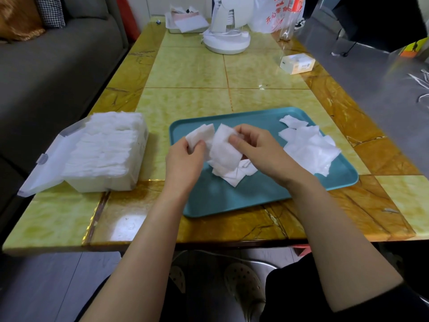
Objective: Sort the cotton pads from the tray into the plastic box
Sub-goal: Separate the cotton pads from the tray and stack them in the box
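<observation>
A teal tray [232, 201] lies in front of me with square white cotton pads on it. My left hand [183, 161] pinches one cotton pad [200, 134] above the tray's left side. Just beside it, my right hand [257, 149] pinches another pad [224, 149], held up over a small heap of pads [234, 176]. A larger loose pile of pads [308, 147] covers the tray's right part. The clear plastic box [120, 180] stands left of the tray, packed with rows of pads, its lid [44, 163] hinged open to the left.
A white fan base [226, 40], a tray of papers [185, 22], a plastic bag [271, 15] and a bottle [289, 24] crowd the table's far end. A small tissue box [297, 63] sits at far right. A grey sofa [46, 73] flanks the left edge.
</observation>
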Motion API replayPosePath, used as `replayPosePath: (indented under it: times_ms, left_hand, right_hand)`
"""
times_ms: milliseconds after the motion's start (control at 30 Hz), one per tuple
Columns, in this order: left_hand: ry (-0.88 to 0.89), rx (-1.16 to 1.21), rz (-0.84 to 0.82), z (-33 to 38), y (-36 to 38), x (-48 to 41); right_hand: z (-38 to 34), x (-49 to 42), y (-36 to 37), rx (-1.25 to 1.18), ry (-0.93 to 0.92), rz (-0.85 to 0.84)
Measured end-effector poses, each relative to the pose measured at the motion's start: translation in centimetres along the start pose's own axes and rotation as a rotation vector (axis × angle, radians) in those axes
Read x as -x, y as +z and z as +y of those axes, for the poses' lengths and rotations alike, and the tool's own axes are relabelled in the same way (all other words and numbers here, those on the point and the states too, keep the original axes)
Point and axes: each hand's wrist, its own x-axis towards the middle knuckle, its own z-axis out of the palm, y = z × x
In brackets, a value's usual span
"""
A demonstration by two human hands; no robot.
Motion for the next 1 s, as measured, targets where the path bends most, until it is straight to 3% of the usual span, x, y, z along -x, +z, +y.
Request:
replayPosePath:
  times_ms: [100, 233, 467, 567, 667, 733, 867, 1000]
  left_hand:
    - [-0.056, 0.098, -0.155, 0.3, 0.2, 0.3]
    - [-0.049, 0.043, -0.233, 0.5, 0.3, 0.7]
    - [-0.035, 0.073, -0.281, 0.6, 0.5, 0.8]
    - [0.005, 0.029, -0.204, 0.4, 0.4, 0.7]
    - [-0.005, 0.050, -0.168, 0.2, 0.3, 0.4]
    - [-0.022, 0.061, -0.159, 0.2, 0.1, 0.4]
    - [-0.043, 0.058, -0.166, 0.2, 0.0, 0.4]
    - [-0.030, 0.089, -0.287, 0.4, 0.2, 0.6]
  right_hand:
    - [0.9, -0.2, 0.1, 0.179, -0.026, 0.014]
    - [1.3, -0.2, 0.0, 0.300, -0.064, 0.171]
    - [1.0, -0.2, 0.1, 0.237, -0.062, 0.294]
    - [0.7, -0.2, 0.2, 0.087, 0.034, 0.270]
    - [0.6, -0.2, 0.2, 0.160, 0.068, 0.206]
    - [0.5, -0.2, 0.1, 0.167, 0.042, 0.253]
    - [-0.2, 0.0, -0.5, -0.169, 0.024, 0.175]
    - [-0.3, 0.2, 0.0, 0.002, -0.010, 0.068]
